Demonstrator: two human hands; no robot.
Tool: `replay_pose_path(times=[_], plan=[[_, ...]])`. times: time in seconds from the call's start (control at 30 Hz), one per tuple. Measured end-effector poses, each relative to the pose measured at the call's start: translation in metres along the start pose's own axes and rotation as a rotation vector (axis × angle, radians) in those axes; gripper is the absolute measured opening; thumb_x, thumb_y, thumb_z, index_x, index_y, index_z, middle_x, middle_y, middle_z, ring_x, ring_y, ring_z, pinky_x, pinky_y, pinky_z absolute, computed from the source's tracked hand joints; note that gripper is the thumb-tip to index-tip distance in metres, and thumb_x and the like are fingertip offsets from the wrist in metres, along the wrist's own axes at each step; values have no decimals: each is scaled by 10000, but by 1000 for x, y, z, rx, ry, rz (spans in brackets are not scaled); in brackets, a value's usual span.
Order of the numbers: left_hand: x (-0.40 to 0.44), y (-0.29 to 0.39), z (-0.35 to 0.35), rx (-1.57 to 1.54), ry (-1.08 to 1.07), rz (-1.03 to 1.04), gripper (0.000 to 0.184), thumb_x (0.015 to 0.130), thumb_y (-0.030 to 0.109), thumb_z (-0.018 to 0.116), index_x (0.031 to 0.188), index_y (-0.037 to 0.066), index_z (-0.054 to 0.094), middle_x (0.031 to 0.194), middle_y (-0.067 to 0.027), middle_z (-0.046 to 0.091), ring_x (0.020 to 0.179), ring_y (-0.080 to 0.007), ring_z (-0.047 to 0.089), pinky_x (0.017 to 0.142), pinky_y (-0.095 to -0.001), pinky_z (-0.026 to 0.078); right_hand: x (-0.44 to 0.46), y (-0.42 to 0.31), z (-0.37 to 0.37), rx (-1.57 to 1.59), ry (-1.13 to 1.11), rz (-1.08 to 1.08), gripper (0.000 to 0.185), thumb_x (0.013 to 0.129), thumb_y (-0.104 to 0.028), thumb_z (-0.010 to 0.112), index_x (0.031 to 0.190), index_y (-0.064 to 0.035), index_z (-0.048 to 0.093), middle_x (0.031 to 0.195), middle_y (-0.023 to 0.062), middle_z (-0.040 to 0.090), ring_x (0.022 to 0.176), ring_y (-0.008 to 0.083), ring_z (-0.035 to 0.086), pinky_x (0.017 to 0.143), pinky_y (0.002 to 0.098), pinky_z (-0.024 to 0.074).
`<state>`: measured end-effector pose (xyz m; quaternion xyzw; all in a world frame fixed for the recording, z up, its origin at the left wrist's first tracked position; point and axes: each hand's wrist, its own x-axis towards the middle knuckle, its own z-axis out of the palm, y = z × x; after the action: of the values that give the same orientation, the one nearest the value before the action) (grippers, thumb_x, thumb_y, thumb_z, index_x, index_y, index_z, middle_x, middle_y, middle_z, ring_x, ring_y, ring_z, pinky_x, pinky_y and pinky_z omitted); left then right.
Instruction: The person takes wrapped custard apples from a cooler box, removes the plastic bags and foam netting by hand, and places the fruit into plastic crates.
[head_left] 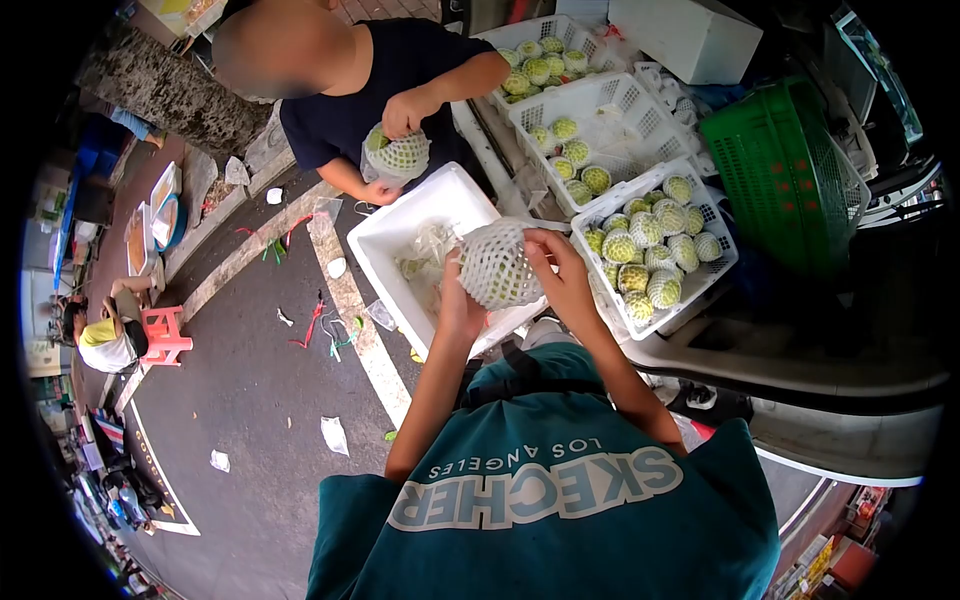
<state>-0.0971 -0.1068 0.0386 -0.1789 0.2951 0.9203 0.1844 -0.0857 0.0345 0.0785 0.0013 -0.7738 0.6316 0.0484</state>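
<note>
Between my two hands is a custard apple in a white foam net (497, 264), held over a white foam box (375, 243). My left hand (460, 303) cups it from the left and below. From the right, the fingers of my right hand (560, 268) curl onto the net's edge. Inside the box, partly hidden by my hands, lie more netting and some greenish fruit (411, 267). Just right of my right hand stands a white crate (588, 222) filled with net-wrapped custard apples (652, 240).
Across the box a person in a dark shirt (385, 60) holds another netted fruit (398, 157). More white crates (640, 135) of fruit stand behind. A green basket (765, 180) is at the right, below a white box (690, 40). Litter (334, 435) lies on the road.
</note>
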Motion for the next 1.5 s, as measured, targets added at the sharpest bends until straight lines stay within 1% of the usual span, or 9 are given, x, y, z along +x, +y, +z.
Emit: replay_pose_path(times=[0.07,0.13,0.3,0.37,0.6,0.77,0.87,0.97,1.5], plan=[[-3,0,5,43,72,-14,380,860,330,381,1089,39,467,1059,-107,532,986,-214,518,859,-333,412,0,2,2,135,-34,146,370,786,-140,591,1102,13,476,1006,135,528,870,191,547,751,270,427],[3,-5,-4,113,97,45,348,851,303,413,1063,33,470,1016,-100,532,947,-202,520,833,-322,416,-2,10,5,-61,-130,-48,608,753,-221,642,1212,35,336,1113,175,470,995,218,492,849,293,389],[5,-11,-7,360,203,244,267,815,220,510,987,18,478,901,-71,517,820,-150,495,738,-274,412,-9,24,6,-12,-140,15,628,742,-154,659,1225,29,302,1105,126,466,1007,177,467,864,280,370],[3,-8,-6,798,210,450,256,798,199,540,971,20,485,894,-68,514,789,-129,470,703,-249,392,-11,24,6,30,-137,60,635,736,-137,664,1226,30,297,1108,129,461,1011,182,464,871,284,367],[1,-14,-1,732,267,461,246,799,197,538,961,18,489,890,-65,515,798,-126,465,718,-242,377,-12,21,6,9,-131,-2,713,744,-171,656,1267,34,217,1170,169,404,1072,212,424,905,299,341],[12,-22,-17,152,157,244,314,820,220,514,1044,7,453,974,-80,488,880,-158,483,804,-241,372,-18,34,12,-78,-150,-39,798,746,-238,656,1289,47,145,1212,207,362,1122,247,388,932,316,315],[4,-14,-7,201,102,138,372,838,270,489,1094,7,427,1020,-97,470,929,-178,479,840,-258,366,-20,40,14,-83,-142,21,807,721,-272,667,1269,54,173,1202,247,364,1130,313,378,951,340,292],[-4,-10,1,523,77,169,410,854,308,456,1126,4,411,1033,-107,471,945,-183,472,842,-270,368,-17,44,11,-14,-164,69,816,751,-253,655,1297,44,127,1218,198,362,1126,233,381,938,307,306],[-15,15,20,873,-38,187,443,875,380,341,1175,67,432,1155,-105,480,974,-215,492,828,-351,420,-20,37,-32,1132,-283,651,545,882,-451,332,1271,-70,325,1236,114,436,1101,228,466,918,382,391]])
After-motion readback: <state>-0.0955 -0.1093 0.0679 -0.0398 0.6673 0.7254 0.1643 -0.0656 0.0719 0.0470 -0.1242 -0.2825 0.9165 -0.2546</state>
